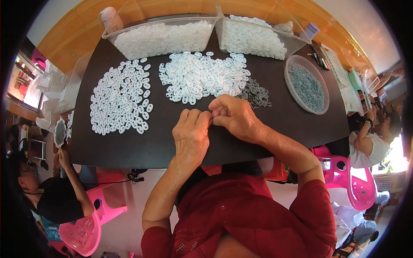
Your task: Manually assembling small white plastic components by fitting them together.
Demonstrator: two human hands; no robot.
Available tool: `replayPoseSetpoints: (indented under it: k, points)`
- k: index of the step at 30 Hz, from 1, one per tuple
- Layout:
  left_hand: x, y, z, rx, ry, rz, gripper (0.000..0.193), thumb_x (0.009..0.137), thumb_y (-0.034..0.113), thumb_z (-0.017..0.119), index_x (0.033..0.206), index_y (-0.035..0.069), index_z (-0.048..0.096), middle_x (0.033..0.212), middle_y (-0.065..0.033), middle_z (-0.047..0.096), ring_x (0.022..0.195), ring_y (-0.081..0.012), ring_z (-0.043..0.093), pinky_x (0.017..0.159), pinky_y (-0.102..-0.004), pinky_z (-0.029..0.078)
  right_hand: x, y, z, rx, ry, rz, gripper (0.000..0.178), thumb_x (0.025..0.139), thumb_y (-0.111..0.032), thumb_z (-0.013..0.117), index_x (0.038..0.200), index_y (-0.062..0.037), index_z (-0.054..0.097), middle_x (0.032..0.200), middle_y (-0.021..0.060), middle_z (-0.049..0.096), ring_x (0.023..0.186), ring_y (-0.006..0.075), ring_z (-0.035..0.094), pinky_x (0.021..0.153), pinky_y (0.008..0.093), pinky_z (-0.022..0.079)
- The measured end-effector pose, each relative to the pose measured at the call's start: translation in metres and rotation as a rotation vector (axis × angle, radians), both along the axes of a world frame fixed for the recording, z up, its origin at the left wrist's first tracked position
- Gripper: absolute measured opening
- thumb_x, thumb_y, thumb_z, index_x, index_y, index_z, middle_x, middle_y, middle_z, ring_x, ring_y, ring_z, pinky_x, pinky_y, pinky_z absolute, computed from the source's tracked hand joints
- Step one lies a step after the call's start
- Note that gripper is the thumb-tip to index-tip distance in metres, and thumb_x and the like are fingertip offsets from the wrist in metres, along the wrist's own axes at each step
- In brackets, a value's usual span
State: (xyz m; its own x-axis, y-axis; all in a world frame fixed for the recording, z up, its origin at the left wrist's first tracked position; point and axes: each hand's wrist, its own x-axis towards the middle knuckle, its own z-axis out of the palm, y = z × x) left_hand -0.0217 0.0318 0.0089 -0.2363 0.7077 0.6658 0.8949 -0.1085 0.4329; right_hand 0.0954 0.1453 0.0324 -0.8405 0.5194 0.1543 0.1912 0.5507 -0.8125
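My left hand (191, 131) and my right hand (235, 117) meet over the middle of the dark table, fingertips nearly touching. Both are closed in a pinch, and whatever sits between the fingers is hidden or too small to make out. Just beyond them lies a heap of small white oval plastic pieces (195, 77) with holes. Close to my right hand is a small pile of grey screw-like pins (258, 94). On the left, more white oval pieces (118, 99) are spread in a single loose layer.
Two clear bins of white pieces, a left bin (165, 38) and a right bin (254, 38), line the table's far edge. At right stands a round clear tub (325, 96) of grey pins. People sit on both sides near pink chairs (88, 234).
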Motion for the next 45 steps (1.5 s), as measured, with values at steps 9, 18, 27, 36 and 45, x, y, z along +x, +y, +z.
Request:
replayPoseSetpoints:
  k: [9,18,27,36,45]
  points:
    - [0.003,0.001,0.0,-0.081,-0.153,0.049,0.011,0.076,0.003,0.064,0.081,0.004,0.054,0.074,-0.0094,0.055,0.07,-0.0285,0.055,0.057,-0.0403,0.044,-0.002,-0.004,0.003,0.074,0.066,0.049,0.028,0.073,0.004,0.068,0.098,-0.0001,0.057,0.079,0.0045,0.058,0.067,0.0114,0.054,0.062,0.0258,0.047]
    - [-0.001,0.005,0.0,-0.157,-0.278,0.1,0.008,0.083,0.006,0.061,0.08,0.002,0.054,0.067,-0.0106,0.056,0.064,-0.0291,0.057,0.057,-0.0407,0.045,-0.001,0.004,-0.009,0.344,0.13,0.045,0.028,0.069,0.004,0.067,0.095,-0.003,0.057,0.079,0.0076,0.057,0.065,0.022,0.054,0.06,0.033,0.046]
    - [-0.003,0.002,-0.001,-0.11,-0.436,0.06,0.006,0.081,-0.002,0.056,0.077,0.002,0.053,0.062,-0.0091,0.055,0.06,-0.0257,0.057,0.056,-0.0352,0.046,0.0,0.007,-0.004,0.563,0.167,0.019,0.016,0.07,0.001,0.068,0.085,-0.0031,0.062,0.077,0.0091,0.058,0.073,0.0269,0.055,0.065,0.036,0.045]
    - [-0.005,-0.006,0.009,-0.203,-0.969,-0.074,0.017,0.092,0.015,0.056,0.083,0.0,0.057,0.066,-0.0092,0.059,0.057,-0.0174,0.057,0.053,-0.0286,0.044,-0.005,-0.009,0.007,0.004,0.139,-0.004,0.007,0.081,-0.005,0.067,0.086,-0.0025,0.064,0.073,-0.0004,0.057,0.067,0.0079,0.051,0.06,0.0245,0.042]
    - [-0.004,-0.007,-0.003,-0.114,0.043,0.207,0.017,0.07,0.011,0.072,0.077,0.005,0.058,0.076,-0.0066,0.049,0.074,-0.026,0.05,0.061,-0.0374,0.043,0.01,0.001,0.0,-0.173,0.069,-0.141,0.008,0.083,-0.007,0.065,0.085,-0.0004,0.063,0.075,0.0001,0.059,0.068,0.0045,0.05,0.061,0.0217,0.043]
